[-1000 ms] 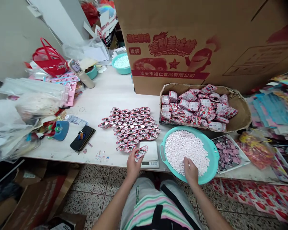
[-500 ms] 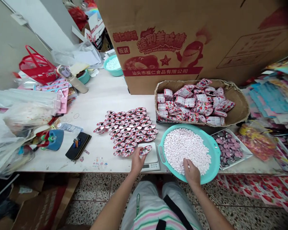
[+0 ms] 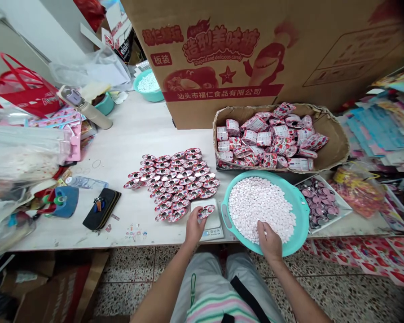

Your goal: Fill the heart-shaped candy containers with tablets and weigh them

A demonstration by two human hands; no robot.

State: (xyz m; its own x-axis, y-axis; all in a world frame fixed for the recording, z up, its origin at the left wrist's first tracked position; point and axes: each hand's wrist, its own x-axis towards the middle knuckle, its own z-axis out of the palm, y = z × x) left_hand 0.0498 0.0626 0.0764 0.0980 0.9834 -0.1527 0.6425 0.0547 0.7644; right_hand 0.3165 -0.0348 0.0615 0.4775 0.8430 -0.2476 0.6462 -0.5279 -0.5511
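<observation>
My left hand [image 3: 195, 225] pinches a small printed candy box [image 3: 206, 211], its oval open end facing up, over a white kitchen scale [image 3: 214, 229]. Left of it, several matching boxes [image 3: 175, 183] stand in tight rows, open ends up. My right hand [image 3: 270, 242] dips into white candy tablets [image 3: 259, 204] at the near side of a turquoise basin [image 3: 226, 222]. Its fingers are curled together; what lies inside them is hidden.
A cut-down carton [image 3: 336, 148] of filled-out printed packets stands behind the basin. To its right lies a white tray [image 3: 345, 211] of round pink-and-silver pieces. A large cardboard box [image 3: 195, 114] blocks the back. A black wallet [image 3: 103, 208] lies on the left.
The whole view has shifted a little as my head moved. My left hand still holds the box over the scale, and my right hand stays in the tablets.
</observation>
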